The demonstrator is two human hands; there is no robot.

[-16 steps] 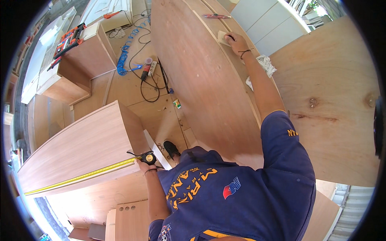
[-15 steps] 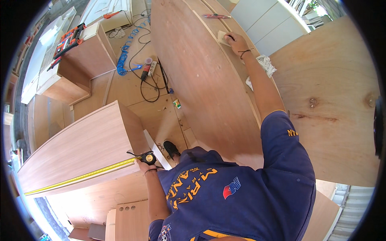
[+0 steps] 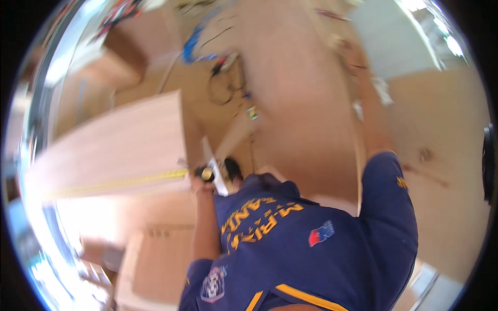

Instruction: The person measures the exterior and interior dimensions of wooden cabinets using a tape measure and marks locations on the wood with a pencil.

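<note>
Tape measure [image 3: 207, 174] x1, gripped by L hand [image 3: 200, 184]; R hand [image 3: 351, 51] blurred, can't tell.

Blue coiled hose [image 3: 191, 47] on floor [image 3: 185, 86], near red-black power tool [image 3: 220, 65]; small green-white packet [image 3: 252, 113] lying apart.

Head-worn left fisheye, facing down, near

A navy shirt [image 3: 353, 264] bears slanting orange lettering [image 3: 259, 220]. Right of the lettering sits a red-and-blue badge [image 3: 321, 234]; below left, a shield crest [image 3: 212, 285]; below right, orange trim [image 3: 310, 298]. Above it shows a black shoe [image 3: 233, 168] (rather blurred).
</note>
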